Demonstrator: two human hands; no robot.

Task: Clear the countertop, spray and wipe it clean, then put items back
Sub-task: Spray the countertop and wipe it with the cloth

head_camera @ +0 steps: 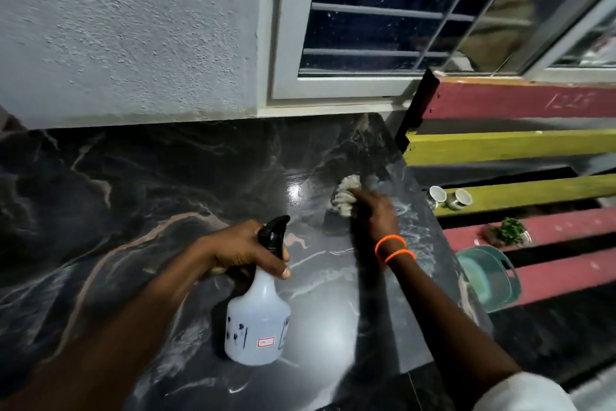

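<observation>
Right hand (375,210) is clenched on a crumpled grey cloth (346,195), pressed to the black marble countertop (133,184) near its right edge.

Left hand (240,249) is wrapped round the neck of a white spray bottle (258,320), held just over the counter; two cups (450,198), a plant and a teal basket (490,277) are parked on painted beams alongside.

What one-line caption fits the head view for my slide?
Left hand holds spray bottle while right hand wipes dark marble countertop with cloth.
</observation>
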